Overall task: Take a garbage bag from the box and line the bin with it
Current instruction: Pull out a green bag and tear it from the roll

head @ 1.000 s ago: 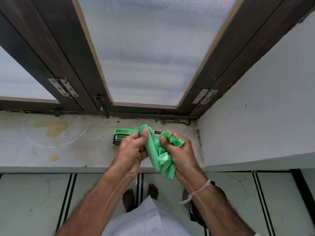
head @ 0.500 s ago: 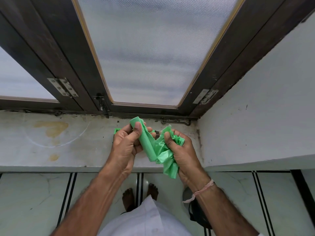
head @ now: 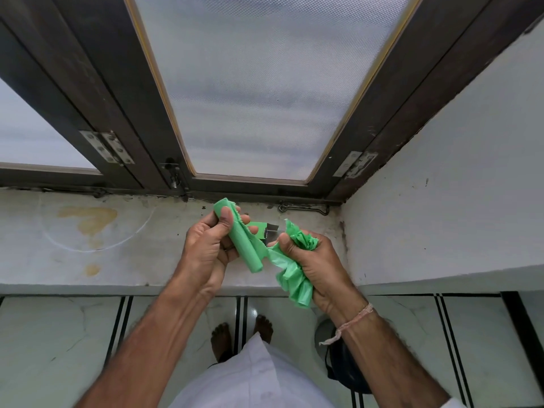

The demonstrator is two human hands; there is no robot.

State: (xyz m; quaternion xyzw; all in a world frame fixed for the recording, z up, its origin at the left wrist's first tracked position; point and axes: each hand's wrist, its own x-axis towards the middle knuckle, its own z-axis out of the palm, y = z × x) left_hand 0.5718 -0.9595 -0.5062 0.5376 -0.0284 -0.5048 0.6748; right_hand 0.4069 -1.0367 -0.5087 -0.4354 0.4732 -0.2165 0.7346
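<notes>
Since half a second earlier the two hands had drawn a little apart, opening a gap between them through which the right end of the green and black cardboard box (head: 265, 231) showed, lying on the stained white stone window sill (head: 88, 260); before, the hands had covered that end. The left hand (head: 210, 248) gripped the tight roll of green plastic garbage bags (head: 245, 248), thumb pressed on its upper end and fingers curled behind it, the roll slanting from 11 o'clock down to 5 o'clock. At 3 o'clock of it, the right hand (head: 315, 263) clenched the crumpled green plastic bag (head: 294, 282), fingers clamped round the bunch, with loose film spilling out above the thumb and below the palm. A ragged edge of film ran from the roll towards the bunch; whether the bag was torn fully free could not be told. A pale thread band (head: 350, 320) circled the right wrist. The dark round bin (head: 341, 366) stood on the tiled floor at 5 o'clock, partly hidden by the right forearm and unlined as before. The frosted glass window in its dark wooden frame (head: 250, 83) filled 12 o'clock, unchanged.
</notes>
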